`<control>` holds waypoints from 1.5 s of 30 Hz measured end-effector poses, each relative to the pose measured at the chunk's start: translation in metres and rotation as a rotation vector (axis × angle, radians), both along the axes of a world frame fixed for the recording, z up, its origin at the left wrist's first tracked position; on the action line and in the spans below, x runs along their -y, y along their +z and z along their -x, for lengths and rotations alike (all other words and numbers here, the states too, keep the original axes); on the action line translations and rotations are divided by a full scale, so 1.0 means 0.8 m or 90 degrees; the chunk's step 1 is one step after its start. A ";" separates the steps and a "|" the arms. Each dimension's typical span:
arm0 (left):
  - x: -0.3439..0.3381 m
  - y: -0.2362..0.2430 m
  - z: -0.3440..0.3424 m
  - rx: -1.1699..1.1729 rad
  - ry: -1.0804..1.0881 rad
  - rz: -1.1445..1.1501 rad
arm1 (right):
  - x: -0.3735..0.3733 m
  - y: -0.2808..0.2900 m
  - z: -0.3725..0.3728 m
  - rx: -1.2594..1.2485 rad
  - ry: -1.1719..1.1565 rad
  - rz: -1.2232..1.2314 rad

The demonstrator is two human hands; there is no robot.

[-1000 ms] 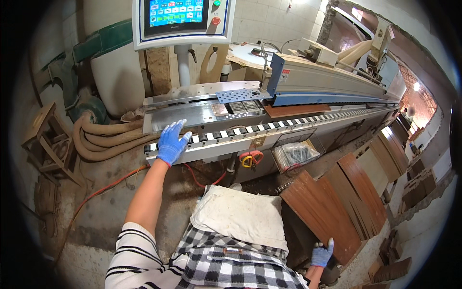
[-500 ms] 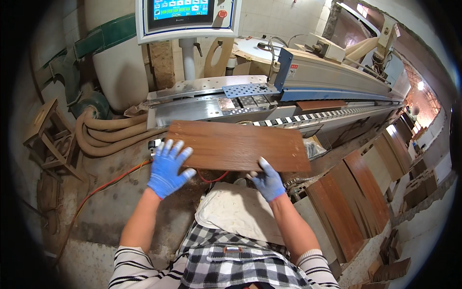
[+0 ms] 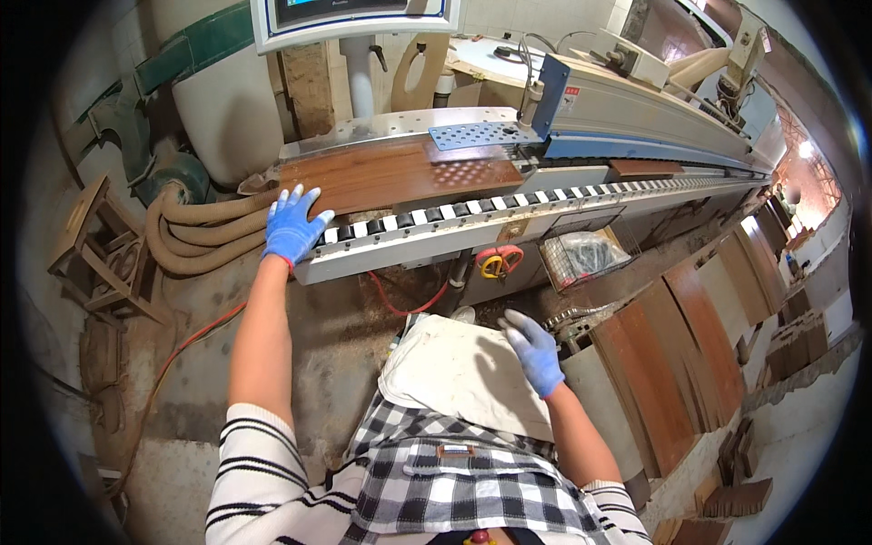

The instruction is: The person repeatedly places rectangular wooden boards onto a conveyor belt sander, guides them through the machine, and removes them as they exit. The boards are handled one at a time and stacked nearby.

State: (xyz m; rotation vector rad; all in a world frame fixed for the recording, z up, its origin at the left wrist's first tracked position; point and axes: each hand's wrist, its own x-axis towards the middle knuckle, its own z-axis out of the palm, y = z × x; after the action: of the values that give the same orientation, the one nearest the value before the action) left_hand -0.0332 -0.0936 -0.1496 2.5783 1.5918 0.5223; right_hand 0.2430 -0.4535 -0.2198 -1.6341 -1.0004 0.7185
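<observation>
A brown wood-grain board (image 3: 372, 178) lies flat on the bed of a long machine. Its right part runs beneath a blue perforated plate (image 3: 481, 135). At the board's left end rests my left hand (image 3: 295, 225), in a blue glove with pale fingertips, its fingers spread and touching the board without gripping. My right hand (image 3: 534, 352), gloved alike, hangs in the air over my apron's right side. It holds nothing and its fingers are loosely apart. Along the machine's front edge runs a row of black-and-white rollers (image 3: 445, 213), between the board and me.
Stacked brown boards (image 3: 649, 377) stand at my right. Under the machine hang red and yellow scissors (image 3: 495, 262) beside a wire basket (image 3: 586, 257). Thick hoses (image 3: 195, 245) and a wooden stool (image 3: 95, 259) are on the left; a control screen (image 3: 354, 20) stands at the back.
The board has gone from my two hands onto the machine bed, its right part now under the perforated plate. My right hand has let go and drawn back; my left has moved up and left.
</observation>
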 end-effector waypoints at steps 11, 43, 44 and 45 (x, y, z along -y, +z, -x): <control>0.002 -0.013 -0.012 0.003 -0.020 -0.086 | 0.096 -0.097 0.020 0.627 -0.093 0.183; -0.040 -0.050 0.065 0.281 -0.090 -0.009 | 0.099 -0.103 0.016 0.597 -0.099 0.152; -0.040 -0.047 0.065 0.272 -0.090 -0.008 | 0.099 -0.103 0.017 0.596 -0.099 0.152; -0.040 -0.045 0.064 0.263 -0.089 -0.007 | 0.099 -0.103 0.017 0.595 -0.099 0.151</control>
State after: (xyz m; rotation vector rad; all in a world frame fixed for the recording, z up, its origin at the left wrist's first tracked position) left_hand -0.0847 -0.0617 -0.1857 2.3605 1.2643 0.9719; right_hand 0.2296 -0.5327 -0.3024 -2.2910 -1.4319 -0.0903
